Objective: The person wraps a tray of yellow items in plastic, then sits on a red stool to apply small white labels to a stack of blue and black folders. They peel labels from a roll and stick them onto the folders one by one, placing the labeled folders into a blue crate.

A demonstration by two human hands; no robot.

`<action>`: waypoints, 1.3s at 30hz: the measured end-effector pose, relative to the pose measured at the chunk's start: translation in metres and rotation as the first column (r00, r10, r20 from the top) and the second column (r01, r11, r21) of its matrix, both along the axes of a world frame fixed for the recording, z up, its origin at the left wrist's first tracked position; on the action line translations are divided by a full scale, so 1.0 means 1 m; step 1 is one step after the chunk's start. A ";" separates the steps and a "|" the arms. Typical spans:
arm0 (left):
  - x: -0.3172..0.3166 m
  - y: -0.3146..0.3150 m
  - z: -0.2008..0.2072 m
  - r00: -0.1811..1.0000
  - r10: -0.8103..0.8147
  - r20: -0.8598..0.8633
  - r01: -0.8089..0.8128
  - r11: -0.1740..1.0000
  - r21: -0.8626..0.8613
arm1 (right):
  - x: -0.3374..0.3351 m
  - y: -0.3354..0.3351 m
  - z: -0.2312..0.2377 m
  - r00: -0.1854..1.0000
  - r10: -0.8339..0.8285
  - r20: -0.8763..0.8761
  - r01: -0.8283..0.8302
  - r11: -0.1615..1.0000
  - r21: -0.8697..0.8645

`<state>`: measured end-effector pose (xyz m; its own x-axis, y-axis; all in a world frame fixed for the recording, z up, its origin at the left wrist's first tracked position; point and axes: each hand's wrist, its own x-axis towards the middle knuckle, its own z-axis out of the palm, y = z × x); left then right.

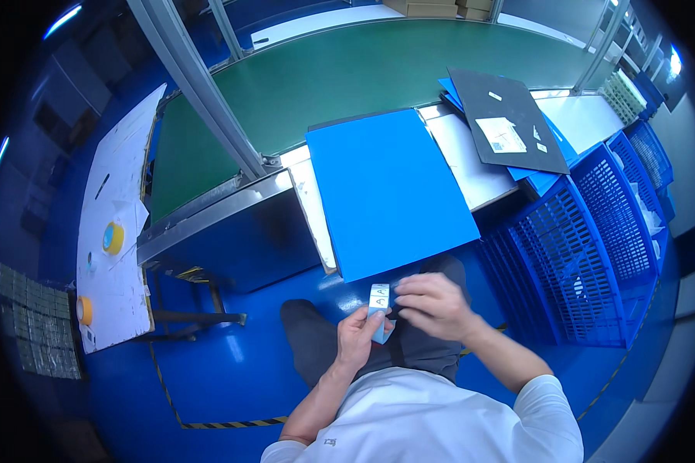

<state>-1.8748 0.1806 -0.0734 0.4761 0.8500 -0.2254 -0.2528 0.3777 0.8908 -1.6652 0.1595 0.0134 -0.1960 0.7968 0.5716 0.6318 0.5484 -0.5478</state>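
Note:
My left hand [355, 337] is closed on a short strip of labels [379, 298] with white faces, dark print and a light blue backing. The strip stands up from between thumb and fingers, above my lap, and its lower end curls round below them. Just to the right of it hovers my right hand [438, 305], its fingers bent and apart, with nothing visible in them. Beyond both hands a large flat blue sheet [390, 193] lies on the white bench and overhangs its near edge.
A dark grey board [510, 116] with white papers lies over blue sheets at right. Blue slatted crates [552, 247] stand beside the bench. Behind runs a green conveyor belt [347, 65], with a metal post [201, 85]. On a white side table [116, 270] are yellow tape rolls [113, 238].

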 end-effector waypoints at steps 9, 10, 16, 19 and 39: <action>-0.011 -0.003 0.002 0.994 -0.104 -0.024 0.106 0.990 0.088 | -0.034 -0.006 -0.052 0.974 -0.073 -0.215 0.035 0.984 -0.174; -0.010 -0.003 0.002 0.993 -0.111 -0.030 0.113 0.988 0.101 | -0.033 -0.006 -0.052 0.979 -0.067 -0.193 0.036 0.987 -0.159; -0.015 -0.001 0.007 0.965 -0.188 -0.181 0.211 0.970 0.119 | -0.029 -0.007 -0.051 0.992 -0.030 -0.119 0.016 0.993 -0.121; -0.015 0.000 0.014 0.961 -0.222 -0.167 0.243 0.963 0.114 | -0.026 -0.007 -0.050 0.969 -0.032 -0.245 -0.022 0.977 -0.214; -0.023 -0.016 -0.041 0.990 -0.098 -0.106 0.076 0.978 -0.197 | -0.006 0.102 0.016 0.882 0.049 0.468 -0.023 0.998 -0.061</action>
